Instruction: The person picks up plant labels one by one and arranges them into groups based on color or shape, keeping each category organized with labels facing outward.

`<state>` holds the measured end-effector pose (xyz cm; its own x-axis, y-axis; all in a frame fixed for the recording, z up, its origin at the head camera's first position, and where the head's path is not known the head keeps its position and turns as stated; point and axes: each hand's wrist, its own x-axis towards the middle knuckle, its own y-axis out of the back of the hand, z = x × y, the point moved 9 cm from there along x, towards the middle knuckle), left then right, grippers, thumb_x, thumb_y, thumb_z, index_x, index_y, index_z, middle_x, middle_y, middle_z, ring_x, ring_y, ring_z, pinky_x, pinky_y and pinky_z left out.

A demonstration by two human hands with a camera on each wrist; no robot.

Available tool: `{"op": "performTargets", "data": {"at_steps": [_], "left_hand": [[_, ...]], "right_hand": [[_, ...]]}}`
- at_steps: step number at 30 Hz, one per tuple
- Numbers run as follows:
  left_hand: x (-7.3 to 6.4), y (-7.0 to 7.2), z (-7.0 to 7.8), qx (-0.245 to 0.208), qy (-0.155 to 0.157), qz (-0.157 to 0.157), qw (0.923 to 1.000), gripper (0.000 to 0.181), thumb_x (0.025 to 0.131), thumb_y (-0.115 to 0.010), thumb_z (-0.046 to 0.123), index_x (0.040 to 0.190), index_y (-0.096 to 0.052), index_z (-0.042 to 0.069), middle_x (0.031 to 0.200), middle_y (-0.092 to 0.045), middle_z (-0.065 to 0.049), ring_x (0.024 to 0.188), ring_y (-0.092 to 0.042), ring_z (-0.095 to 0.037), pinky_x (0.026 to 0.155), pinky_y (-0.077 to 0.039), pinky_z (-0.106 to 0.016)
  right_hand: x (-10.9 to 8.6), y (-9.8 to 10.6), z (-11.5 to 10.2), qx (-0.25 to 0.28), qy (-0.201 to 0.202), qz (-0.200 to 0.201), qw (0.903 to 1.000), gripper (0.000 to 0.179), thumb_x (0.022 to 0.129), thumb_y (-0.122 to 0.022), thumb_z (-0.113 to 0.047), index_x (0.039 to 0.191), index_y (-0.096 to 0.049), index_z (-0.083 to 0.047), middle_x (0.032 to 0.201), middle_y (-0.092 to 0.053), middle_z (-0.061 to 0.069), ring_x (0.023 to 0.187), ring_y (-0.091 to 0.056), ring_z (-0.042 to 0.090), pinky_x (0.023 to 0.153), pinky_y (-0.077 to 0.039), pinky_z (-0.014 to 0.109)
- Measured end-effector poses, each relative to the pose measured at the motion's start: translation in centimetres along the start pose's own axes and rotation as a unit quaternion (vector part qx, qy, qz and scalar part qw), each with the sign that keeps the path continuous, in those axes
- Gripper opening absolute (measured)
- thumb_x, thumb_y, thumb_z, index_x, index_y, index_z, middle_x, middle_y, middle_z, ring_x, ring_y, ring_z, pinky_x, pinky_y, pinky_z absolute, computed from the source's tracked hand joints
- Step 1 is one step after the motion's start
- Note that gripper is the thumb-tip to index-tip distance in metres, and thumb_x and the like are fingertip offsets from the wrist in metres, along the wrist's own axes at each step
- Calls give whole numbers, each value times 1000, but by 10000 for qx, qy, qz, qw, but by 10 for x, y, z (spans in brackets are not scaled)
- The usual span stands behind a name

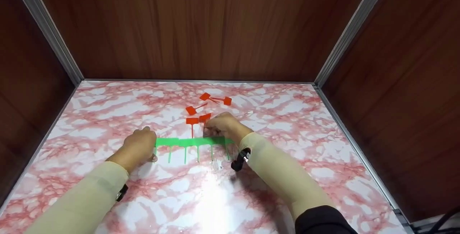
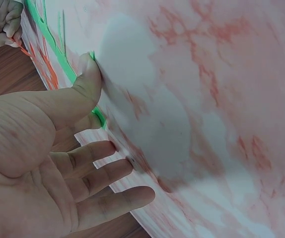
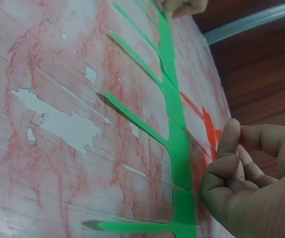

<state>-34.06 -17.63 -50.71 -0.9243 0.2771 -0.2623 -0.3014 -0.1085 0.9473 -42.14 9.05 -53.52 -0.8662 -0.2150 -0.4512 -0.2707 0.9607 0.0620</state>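
Note:
A row of green T-shaped plant tags (image 1: 190,142) lies edge to edge, stems toward me. My left hand (image 1: 138,146) is at the row's left end, holding the end green tag (image 2: 101,119) between thumb and index finger. Its other fingers stick out loosely in the left wrist view. Just beyond the row, my right hand (image 1: 227,126) pinches an orange T-shaped plant tag (image 1: 205,118) by its stem, the head tilted up. Beside it on the left lies another orange tag (image 1: 192,121), stem pointing at the green row. The right hand's fingertips partly hide the held stem.
Farther back, several loose orange tags (image 1: 205,96) lie at different angles. The marbled tabletop (image 1: 287,119) has worn patches near the right-hand green stems. Brown wood-grain panels (image 1: 201,29) with metal edging stand at the back and both sides.

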Motion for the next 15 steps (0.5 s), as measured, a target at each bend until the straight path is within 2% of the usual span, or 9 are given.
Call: {"op": "performTargets", "data": {"at_steps": [5,12,15], "left_hand": [[-2,0,1,-19,-8,29,10000,41,82,-103,21,101,-72,1,156,-54,-42,131,-61,-64,90,-64,-66],[-2,1,1,-40,-40,123,9999,38,81,-104,20,96,-73,3,132,-64,-33,117,-65,-56,86,-64,-64],[-2,0,1,-102,-64,83,9999,40,83,-103,22,99,-73,2,137,-63,-35,120,-64,-57,89,-64,-63]], "right_hand": [[0,1,-1,-84,35,68,9999,16,99,-77,0,85,-84,-2,72,-77,5,65,-63,14,64,-53,28],[-1,0,0,-388,-70,132,9991,7,98,-81,-2,92,-85,0,75,-78,4,68,-64,14,66,-53,28],[-1,0,1,-548,-109,162,9983,8,97,-82,-3,91,-85,-1,75,-79,4,67,-66,13,65,-54,28]]}}
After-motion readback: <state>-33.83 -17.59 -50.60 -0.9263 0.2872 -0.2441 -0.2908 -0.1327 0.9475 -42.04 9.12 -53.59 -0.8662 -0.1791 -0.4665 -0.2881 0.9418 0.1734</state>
